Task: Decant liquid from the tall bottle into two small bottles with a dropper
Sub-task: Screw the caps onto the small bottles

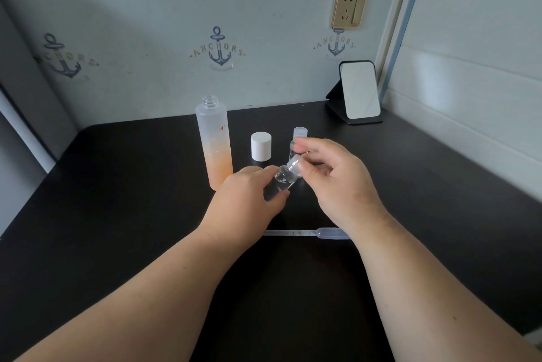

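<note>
Above worktop (117, 215), left hand (243, 203) gripped tilted small bottle (278, 182); right hand (331, 176) fingers pinched its cap (294, 165). Risk: tilt spilling contents once uncapped; elbow knocking open tall bottle (215, 141); dropper (308, 233) lay beneath wrists.

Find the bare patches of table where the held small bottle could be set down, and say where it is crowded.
Bare table lies left of the tall bottle, and right of the right hand, in front of the mirror. It is crowded around the white cap, the second small bottle and the dropper.
</note>
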A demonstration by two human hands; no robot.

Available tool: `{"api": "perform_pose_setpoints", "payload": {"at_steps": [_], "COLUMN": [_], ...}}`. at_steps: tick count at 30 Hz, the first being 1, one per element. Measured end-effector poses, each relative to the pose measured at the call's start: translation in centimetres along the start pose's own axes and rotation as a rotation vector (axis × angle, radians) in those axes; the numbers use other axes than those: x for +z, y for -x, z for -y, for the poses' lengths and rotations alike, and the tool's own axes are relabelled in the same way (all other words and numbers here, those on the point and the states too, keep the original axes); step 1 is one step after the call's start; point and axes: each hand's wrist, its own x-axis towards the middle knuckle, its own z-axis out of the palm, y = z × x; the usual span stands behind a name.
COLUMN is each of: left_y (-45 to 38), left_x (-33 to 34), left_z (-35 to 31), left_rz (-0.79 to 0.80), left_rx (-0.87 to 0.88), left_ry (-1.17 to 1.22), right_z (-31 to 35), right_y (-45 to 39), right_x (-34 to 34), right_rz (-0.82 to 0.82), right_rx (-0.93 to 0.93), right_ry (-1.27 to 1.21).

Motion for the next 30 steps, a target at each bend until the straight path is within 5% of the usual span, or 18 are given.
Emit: {"api": "perform_pose_setpoints", "payload": {"at_steps": [30], "left_y": [-0.07], "left_x": [0.15], "left_z": [0.17], "left_rz": [0.006], "left_rx": [0.005], "left_ry": [-0.001], "right_z": [-0.11], "right_y": [-0.02], "right_x": [0.12], "right_rz": [0.000], "right_rx": [-0.014], "right_ry": [0.025]}}
